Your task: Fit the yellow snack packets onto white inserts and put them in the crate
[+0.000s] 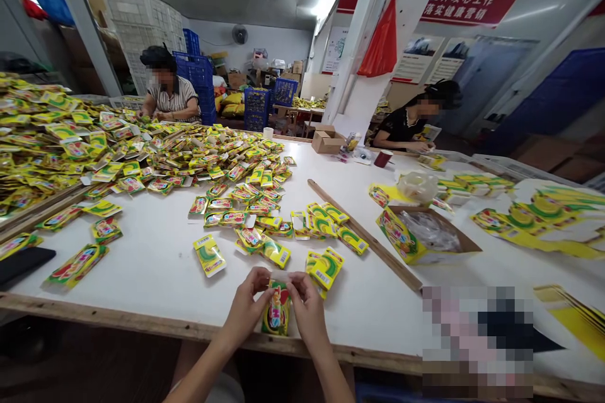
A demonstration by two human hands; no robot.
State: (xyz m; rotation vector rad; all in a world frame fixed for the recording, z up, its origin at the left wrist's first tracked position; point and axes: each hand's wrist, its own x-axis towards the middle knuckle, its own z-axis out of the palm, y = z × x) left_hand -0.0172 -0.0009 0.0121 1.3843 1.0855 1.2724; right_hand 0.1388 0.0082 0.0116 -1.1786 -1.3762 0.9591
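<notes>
Close to the table's front edge is a small yellow and green printed packet (pixel 275 315) with a red and pink design and a pale, clear-looking strip along its top. My left hand (pixel 249 302) is closed, thumb and fingers pinching its upper left corner. On the other side, my right hand (pixel 306 303) pinches the upper right corner in the same way. A few like packets (pixel 326 269) lie stacked just beyond my right hand. One single packet (pixel 209 255) lies flat to the left, its flap toward me.
A large heap of packets (pixel 57 132) fills the left of the white table (pixel 155 258). A wooden strip (pixel 363 233) runs across to the right, beside an open printed carton (pixel 401 236) holding clear plastic. A dark phone (pixel 26 264) lies left. Two people sit across the table.
</notes>
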